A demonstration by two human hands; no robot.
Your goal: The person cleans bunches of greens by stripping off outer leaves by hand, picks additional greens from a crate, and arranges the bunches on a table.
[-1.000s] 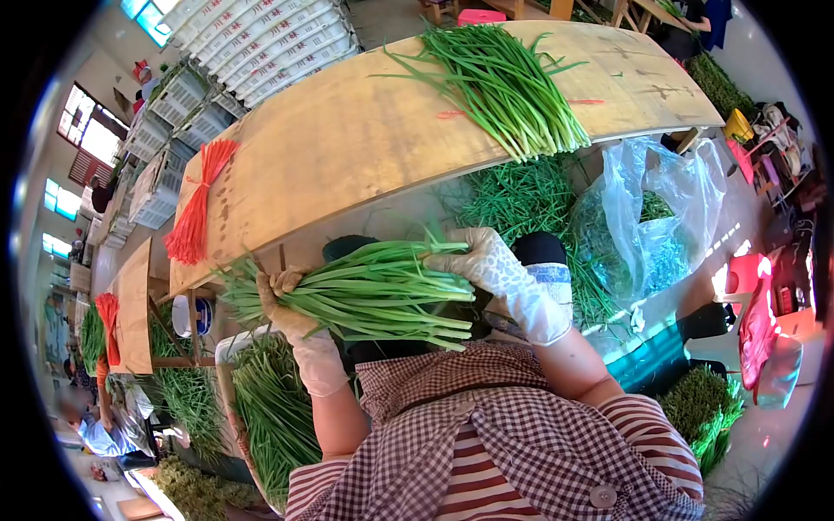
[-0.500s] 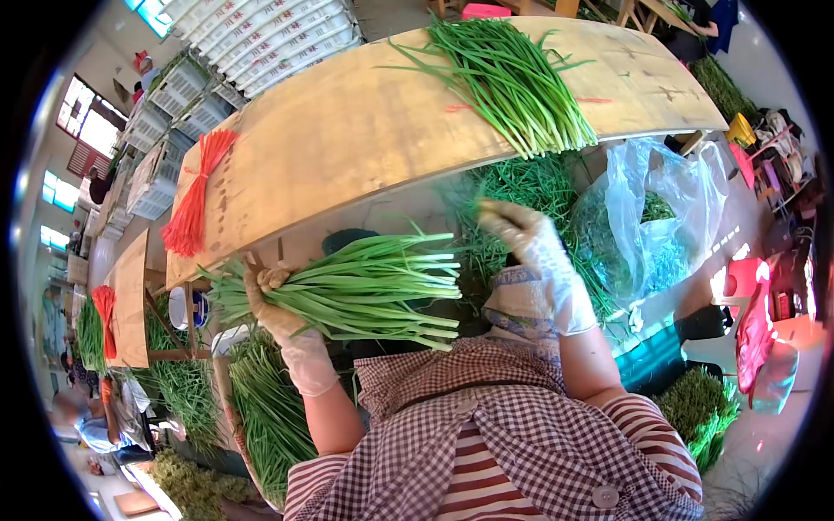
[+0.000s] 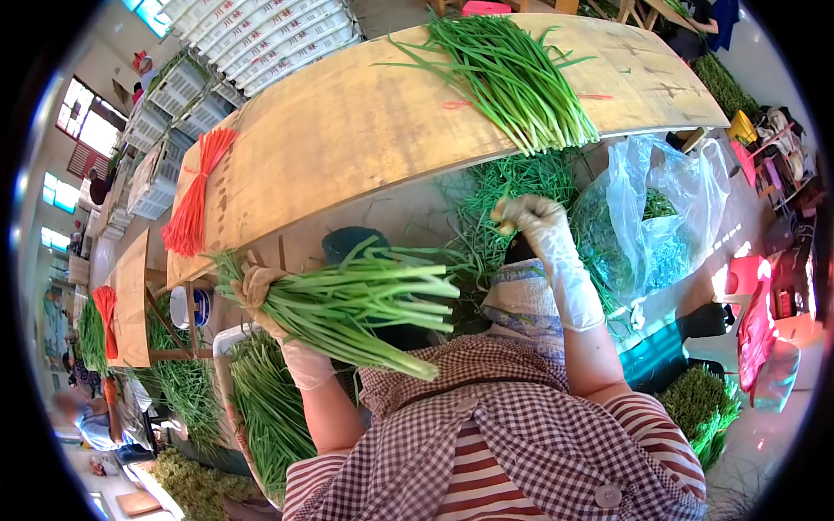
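Note:
My left hand (image 3: 258,291), in a thin glove, is wrapped round a bunch of garlic chives (image 3: 356,300). The pale cut ends fan out to the right in front of my apron, and some stalks droop lower than the rest. My right hand (image 3: 532,219), in a clear glove with yellowish fingertip covers, is raised to the right of the bunch, apart from it. Its fingers are curled in, and nothing shows between them. Beneath it lies a heap of loose green leaves (image 3: 512,187) on the floor.
On the wooden table (image 3: 347,113) ahead lie a chive pile (image 3: 512,82) and a bundle of red ties (image 3: 202,191). A clear plastic bag of greens (image 3: 647,217) stands right. More chives (image 3: 269,404) fill a container at lower left. Stacked white crates (image 3: 261,39) stand behind.
My right hand has shifted slightly right, and the blurred green wisps by its fingers are gone. The bunch in my left hand has tilted, its lower stalks dropping toward the apron.

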